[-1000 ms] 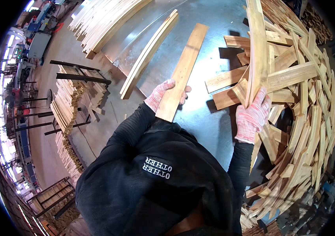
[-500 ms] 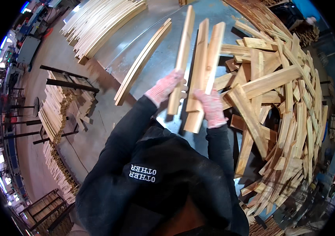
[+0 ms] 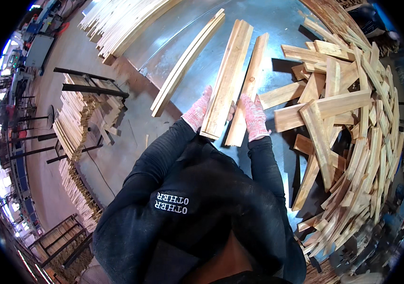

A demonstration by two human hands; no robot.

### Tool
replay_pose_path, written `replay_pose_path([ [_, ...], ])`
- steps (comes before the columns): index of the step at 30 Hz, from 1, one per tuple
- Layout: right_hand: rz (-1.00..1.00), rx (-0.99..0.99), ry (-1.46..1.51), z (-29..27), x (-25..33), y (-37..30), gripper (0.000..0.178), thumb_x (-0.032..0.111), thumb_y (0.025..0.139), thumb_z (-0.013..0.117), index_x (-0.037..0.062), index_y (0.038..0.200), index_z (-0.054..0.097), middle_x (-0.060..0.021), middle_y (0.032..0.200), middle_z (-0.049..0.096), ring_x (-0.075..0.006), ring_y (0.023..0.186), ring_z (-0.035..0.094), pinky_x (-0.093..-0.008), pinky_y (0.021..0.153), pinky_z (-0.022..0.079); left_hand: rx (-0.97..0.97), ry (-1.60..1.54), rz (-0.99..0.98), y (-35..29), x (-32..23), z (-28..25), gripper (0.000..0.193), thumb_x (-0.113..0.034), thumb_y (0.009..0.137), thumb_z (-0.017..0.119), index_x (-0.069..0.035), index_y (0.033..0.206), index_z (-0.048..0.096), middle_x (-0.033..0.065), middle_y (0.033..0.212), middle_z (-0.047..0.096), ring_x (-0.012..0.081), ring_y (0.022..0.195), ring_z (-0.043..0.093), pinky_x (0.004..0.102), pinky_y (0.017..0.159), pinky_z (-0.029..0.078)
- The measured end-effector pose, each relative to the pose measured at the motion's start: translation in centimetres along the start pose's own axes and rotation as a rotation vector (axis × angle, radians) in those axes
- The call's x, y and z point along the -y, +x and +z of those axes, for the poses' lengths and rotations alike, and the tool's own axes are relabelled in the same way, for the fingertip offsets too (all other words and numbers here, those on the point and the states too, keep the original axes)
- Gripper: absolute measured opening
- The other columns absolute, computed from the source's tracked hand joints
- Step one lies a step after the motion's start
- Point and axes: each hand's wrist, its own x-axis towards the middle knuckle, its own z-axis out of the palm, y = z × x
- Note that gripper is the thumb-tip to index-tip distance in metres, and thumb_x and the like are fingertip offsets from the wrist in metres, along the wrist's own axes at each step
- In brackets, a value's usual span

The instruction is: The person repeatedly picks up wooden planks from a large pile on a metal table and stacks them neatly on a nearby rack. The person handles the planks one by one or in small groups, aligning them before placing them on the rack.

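Observation:
My left hand [image 3: 198, 110], in a pink-and-white knit glove, is wrapped round wooden boards [image 3: 228, 78] lying side by side, with its fingertips showing at their right edge. In my right hand [image 3: 255, 118], gloved the same way, is a single narrow wooden board [image 3: 250, 85] with a knot in it. The boards point away from me over the metal table, with a slim gap between the two hands' loads. Left of them, a few thin strips [image 3: 187, 61] lie together on the table.
A large jumbled heap of boards [image 3: 339, 104] covers the right of the metal table [image 3: 173, 26]. Neatly lined-up strips [image 3: 126, 21] lie at the far left. Beyond the table's left edge, stacked strips [image 3: 71, 125] rest on a dark metal rack [image 3: 93, 89].
One of the two boards at my right hand is now beside the board in my left hand. My right hand keeps one board. The view has shifted slightly.

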Motion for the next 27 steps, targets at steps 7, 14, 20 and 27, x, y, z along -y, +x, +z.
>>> replay_pose_path([
  [7, 0.105, 0.179, 0.45, -2.0, -1.8, -0.5, 0.056, 0.019, 0.098, 0.065, 0.0063, 0.146, 0.041, -0.0114, 0.103, 0.063, -0.0249, 0.089, 0.068, -0.0385, 0.076, 0.062, -0.46, 1.003, 0.117, -4.7, 5.2, -1.1, 0.065, -0.02, 0.08, 0.078, 0.0, 0.137, 0.054, 0.0102, 0.109, 0.069, 0.0211, 0.095, 0.068, 0.0342, 0.088, 0.057],
  [14, 0.086, -0.098, -0.261, -3.0, -3.8, -0.4, 0.06, 0.022, 0.099, 0.062, -0.0018, 0.151, 0.041, -0.0092, 0.106, 0.067, -0.0174, 0.092, 0.067, -0.0331, 0.084, 0.056, -0.647, 1.679, 0.358, 5.1, -9.1, 8.1, 0.052, -0.029, 0.078, 0.077, -0.001, 0.119, 0.063, 0.0189, 0.105, 0.072, 0.0317, 0.099, 0.071, 0.0404, 0.092, 0.055],
  [20, 0.16, -0.104, -0.38, -1.7, -4.8, 0.2, 0.039, 0.03, 0.099, 0.065, 0.0003, 0.124, 0.061, -0.0074, 0.095, 0.071, -0.0176, 0.089, 0.068, -0.0325, 0.077, 0.055, -0.784, 2.248, 0.402, 23.2, -25.9, 16.1, 0.044, -0.035, 0.085, 0.067, -0.006, 0.116, 0.058, 0.0224, 0.114, 0.071, 0.0376, 0.112, 0.068, 0.0518, 0.092, 0.054],
  [27, 0.046, -0.331, -0.4, 1.6, -2.7, 2.0, 0.042, 0.046, 0.099, 0.064, 0.0053, 0.108, 0.068, -0.0051, 0.072, 0.063, -0.0169, 0.062, 0.06, -0.0339, 0.065, 0.054, -0.805, 2.499, 0.559, 44.1, -36.8, 15.5, 0.042, -0.037, 0.088, 0.068, -0.008, 0.119, 0.064, 0.0193, 0.117, 0.068, 0.037, 0.114, 0.065, 0.0532, 0.094, 0.052],
])
